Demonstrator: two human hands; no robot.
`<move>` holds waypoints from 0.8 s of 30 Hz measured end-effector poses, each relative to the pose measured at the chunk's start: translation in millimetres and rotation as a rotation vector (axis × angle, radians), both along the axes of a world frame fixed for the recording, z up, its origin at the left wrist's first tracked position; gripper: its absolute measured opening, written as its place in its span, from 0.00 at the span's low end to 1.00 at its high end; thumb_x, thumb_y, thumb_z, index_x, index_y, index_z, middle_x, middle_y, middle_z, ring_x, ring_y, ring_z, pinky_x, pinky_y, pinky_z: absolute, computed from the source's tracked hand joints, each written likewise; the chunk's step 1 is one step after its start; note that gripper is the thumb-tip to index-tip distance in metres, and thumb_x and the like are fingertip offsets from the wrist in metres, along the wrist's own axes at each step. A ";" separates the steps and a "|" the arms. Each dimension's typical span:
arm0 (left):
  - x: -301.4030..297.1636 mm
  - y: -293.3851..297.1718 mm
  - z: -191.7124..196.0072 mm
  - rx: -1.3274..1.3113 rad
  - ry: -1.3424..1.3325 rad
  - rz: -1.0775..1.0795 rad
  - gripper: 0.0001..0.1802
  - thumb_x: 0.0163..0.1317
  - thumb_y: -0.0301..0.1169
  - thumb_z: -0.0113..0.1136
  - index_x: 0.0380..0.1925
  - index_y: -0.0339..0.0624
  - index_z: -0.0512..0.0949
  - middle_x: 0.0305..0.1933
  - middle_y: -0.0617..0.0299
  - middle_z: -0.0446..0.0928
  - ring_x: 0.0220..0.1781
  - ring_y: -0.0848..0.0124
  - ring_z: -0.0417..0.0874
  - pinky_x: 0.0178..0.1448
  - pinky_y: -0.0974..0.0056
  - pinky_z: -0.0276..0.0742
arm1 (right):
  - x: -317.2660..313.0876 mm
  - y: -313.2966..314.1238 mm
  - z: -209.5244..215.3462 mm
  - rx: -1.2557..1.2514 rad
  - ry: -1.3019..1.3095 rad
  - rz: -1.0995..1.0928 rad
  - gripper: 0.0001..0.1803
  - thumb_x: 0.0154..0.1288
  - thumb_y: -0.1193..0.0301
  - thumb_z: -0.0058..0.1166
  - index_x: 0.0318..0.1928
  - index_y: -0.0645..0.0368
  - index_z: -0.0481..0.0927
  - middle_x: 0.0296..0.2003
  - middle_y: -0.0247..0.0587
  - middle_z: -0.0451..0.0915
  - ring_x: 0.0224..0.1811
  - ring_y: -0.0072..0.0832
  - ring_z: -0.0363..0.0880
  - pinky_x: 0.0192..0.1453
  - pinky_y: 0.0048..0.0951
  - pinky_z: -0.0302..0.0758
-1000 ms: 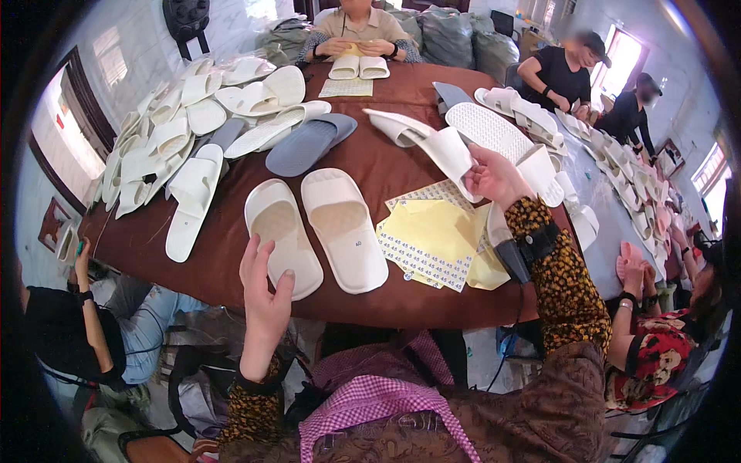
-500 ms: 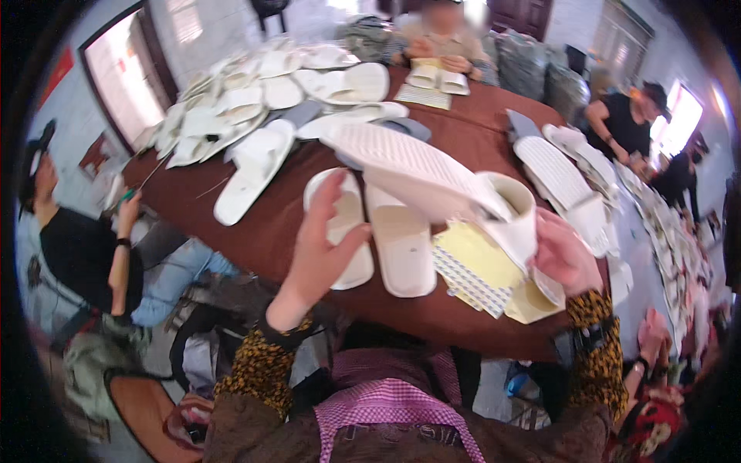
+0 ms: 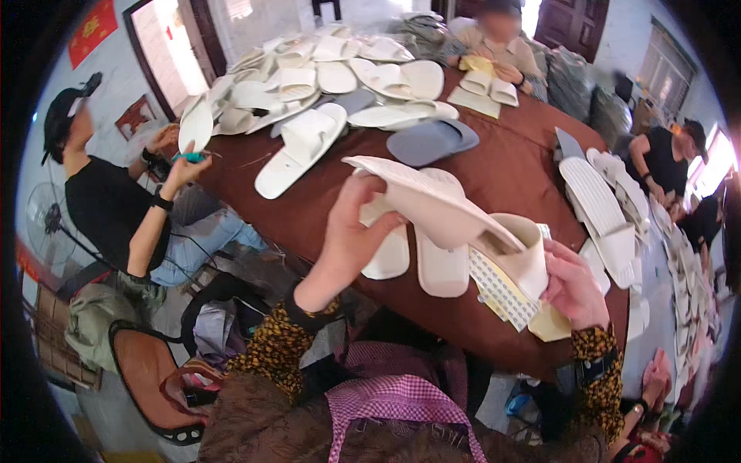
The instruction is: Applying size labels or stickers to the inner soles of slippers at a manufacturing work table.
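Note:
My left hand [image 3: 349, 241] pinches one end of a white slide slipper [image 3: 441, 202], thumb below and fingers curled at the edge. At its strap end my right hand [image 3: 573, 285] grips the same slipper, some fingers hidden. The slipper is tilted above the brown-covered table [image 3: 340, 289]. Beneath it a pair lies side by side: a left slipper [image 3: 386, 258], partly covered by my hand, and a right slipper [image 3: 443, 272]. Beside that pair, a patterned paper sheet [image 3: 502, 292] lies partly under the held slipper.
Farther off rest a grey slipper [image 3: 432, 143], a white slipper [image 3: 301, 150] and a heap of white slippers [image 3: 316, 73]. More slippers [image 3: 598, 208] line the right side. A co-worker at left [image 3: 116, 201] holds a slipper and a green-handled tool; another person [image 3: 502, 46] sits across.
My left hand has gone from spread fingers beside the slipper to holding its end. My view has shifted left. The co-worker at left now holds up a slipper.

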State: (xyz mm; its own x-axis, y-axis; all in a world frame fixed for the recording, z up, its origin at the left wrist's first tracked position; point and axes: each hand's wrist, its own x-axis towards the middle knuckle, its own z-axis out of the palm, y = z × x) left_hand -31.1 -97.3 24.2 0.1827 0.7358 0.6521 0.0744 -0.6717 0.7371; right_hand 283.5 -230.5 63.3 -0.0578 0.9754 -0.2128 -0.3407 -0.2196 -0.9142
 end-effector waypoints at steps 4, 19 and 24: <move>-0.6 2.2 -0.2 -0.113 -0.048 -0.181 0.19 0.50 0.16 0.66 0.44 0.35 0.74 0.46 0.62 0.72 0.49 0.72 0.77 0.55 0.66 0.73 | 7.4 1.2 -1.8 -0.024 -0.031 -0.041 0.22 0.68 0.72 0.50 0.59 0.68 0.68 0.42 0.42 0.81 0.37 0.23 0.82 0.39 0.24 0.80; -39.2 27.5 21.9 -0.616 -0.396 -0.253 0.11 0.67 0.37 0.57 0.41 0.41 0.73 0.38 0.61 0.80 0.34 0.71 0.82 0.40 0.63 0.81 | 23.7 -17.6 -5.9 0.142 -0.033 -0.209 0.23 0.63 0.74 0.57 0.57 0.64 0.69 0.36 0.37 0.79 0.29 0.17 0.78 0.27 0.14 0.74; -40.8 27.7 19.9 -0.675 -0.404 -0.215 0.13 0.66 0.39 0.58 0.40 0.41 0.73 0.36 0.60 0.79 0.32 0.69 0.82 0.38 0.63 0.81 | 15.7 -21.3 -3.1 0.228 -0.110 -0.249 0.23 0.62 0.75 0.57 0.57 0.65 0.69 0.37 0.36 0.78 0.31 0.13 0.75 0.28 0.12 0.70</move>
State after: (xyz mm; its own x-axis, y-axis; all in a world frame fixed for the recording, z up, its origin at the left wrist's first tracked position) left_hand -71.9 -69.6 44.1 0.2106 0.9693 0.1269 -0.3640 -0.0427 0.9304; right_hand 299.3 -251.8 60.2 0.1990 0.9798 0.0201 -0.2553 0.0716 -0.9642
